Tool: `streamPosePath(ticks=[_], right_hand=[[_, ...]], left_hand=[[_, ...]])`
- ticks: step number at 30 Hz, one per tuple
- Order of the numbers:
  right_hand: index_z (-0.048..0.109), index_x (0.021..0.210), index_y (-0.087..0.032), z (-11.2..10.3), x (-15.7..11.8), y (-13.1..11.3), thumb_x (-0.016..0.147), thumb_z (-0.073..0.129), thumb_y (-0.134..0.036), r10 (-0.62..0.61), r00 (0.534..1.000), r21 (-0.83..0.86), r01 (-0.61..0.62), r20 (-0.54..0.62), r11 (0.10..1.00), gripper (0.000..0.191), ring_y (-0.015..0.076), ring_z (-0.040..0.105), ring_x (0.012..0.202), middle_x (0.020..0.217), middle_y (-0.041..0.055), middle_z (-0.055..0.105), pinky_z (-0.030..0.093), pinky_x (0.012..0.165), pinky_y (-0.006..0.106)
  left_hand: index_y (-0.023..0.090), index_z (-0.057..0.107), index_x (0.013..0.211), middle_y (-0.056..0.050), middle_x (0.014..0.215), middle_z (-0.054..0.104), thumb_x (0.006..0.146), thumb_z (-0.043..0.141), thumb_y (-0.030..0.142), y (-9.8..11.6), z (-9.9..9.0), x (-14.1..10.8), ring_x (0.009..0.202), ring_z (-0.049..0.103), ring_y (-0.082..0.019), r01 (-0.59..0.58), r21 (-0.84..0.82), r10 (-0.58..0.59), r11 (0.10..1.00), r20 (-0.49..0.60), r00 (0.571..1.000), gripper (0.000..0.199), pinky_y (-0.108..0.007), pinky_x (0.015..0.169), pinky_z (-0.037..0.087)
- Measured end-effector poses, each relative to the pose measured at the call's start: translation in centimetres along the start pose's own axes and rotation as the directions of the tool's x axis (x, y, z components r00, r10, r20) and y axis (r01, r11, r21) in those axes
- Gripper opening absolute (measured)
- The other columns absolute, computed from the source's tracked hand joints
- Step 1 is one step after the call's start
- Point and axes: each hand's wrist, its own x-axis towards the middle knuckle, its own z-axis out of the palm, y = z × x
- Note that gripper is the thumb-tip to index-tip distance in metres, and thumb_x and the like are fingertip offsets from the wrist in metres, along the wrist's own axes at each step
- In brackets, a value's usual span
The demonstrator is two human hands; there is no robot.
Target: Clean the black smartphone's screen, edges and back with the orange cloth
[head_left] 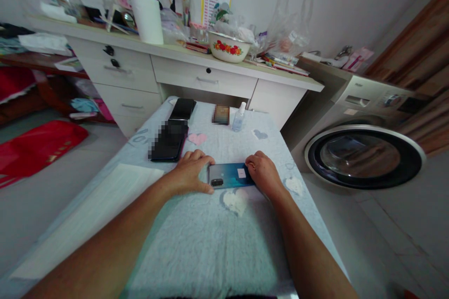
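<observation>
A blue phone (229,175) lies back side up on the cloth-covered table, its camera block at the left end and a small pale label near the right. My left hand (191,173) grips its left end between thumb and fingers. My right hand (263,170) has its fingers closed on the right end. Beyond my left hand lie two dark devices, the nearer (168,142) partly pixelated and the farther (182,109) near the table's back edge. Farther back stand a clear spray bottle (238,119) and, left of it, a small brown item (221,115), partly pixelated.
A long white strip (91,215) lies along the table's left side. Behind the table, a white drawer desk (206,77) holds a flowered bowl (228,47) and a white paper roll (146,18). A washing machine (351,103) stands at the right.
</observation>
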Motion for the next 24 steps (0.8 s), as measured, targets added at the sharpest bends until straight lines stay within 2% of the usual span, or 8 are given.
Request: streamPosePath(ticks=[9,17,21,24], right_hand=[[0.068,0.082,-0.017,-0.05,-0.47,-0.28,0.087,0.049,-0.014,-0.179,0.983,0.136,0.172,0.041,0.976,0.020,0.0120,0.051,0.076,0.083,0.0033,0.054,0.037,0.070,0.022],[0.066,0.077,-0.017,-0.63,-0.90,-0.44,0.080,0.054,-0.007,-0.310,0.944,0.269,0.271,0.115,0.924,0.016,0.0113,0.052,0.075,0.082,0.0015,0.056,0.037,0.070,0.021],[0.067,0.076,-0.018,-0.70,-0.95,-0.45,0.080,0.056,-0.010,-0.332,0.934,0.290,0.284,0.132,0.914,0.014,0.0107,0.053,0.074,0.081,0.0008,0.056,0.037,0.070,0.021],[0.068,0.078,-0.018,-0.59,-0.82,-0.36,0.081,0.056,-0.010,-0.299,0.944,0.269,0.253,0.142,0.929,0.014,0.0110,0.053,0.074,0.082,0.0015,0.057,0.037,0.070,0.021]], left_hand=[[0.031,0.054,0.118,-0.006,0.118,0.049,0.051,0.073,0.058,-0.02,0.00,0.06,0.111,0.044,-0.032,0.000,-0.017,0.000,1.000,0.001,1.000,0.075,-0.041,0.093,0.036],[0.030,0.054,0.118,-0.006,0.118,0.049,0.052,0.073,0.056,0.02,-0.02,0.06,0.110,0.044,-0.031,-0.004,-0.015,0.004,1.000,0.004,1.000,0.073,-0.040,0.094,0.036],[0.029,0.054,0.118,-0.006,0.118,0.049,0.053,0.073,0.056,-0.03,0.05,0.06,0.111,0.043,-0.031,-0.008,-0.014,0.008,1.000,0.001,1.000,0.072,-0.040,0.095,0.035],[0.030,0.054,0.118,-0.006,0.118,0.049,0.052,0.073,0.056,-0.10,0.12,0.07,0.112,0.042,-0.032,-0.006,-0.016,0.006,1.000,-0.002,1.000,0.073,-0.040,0.095,0.035]])
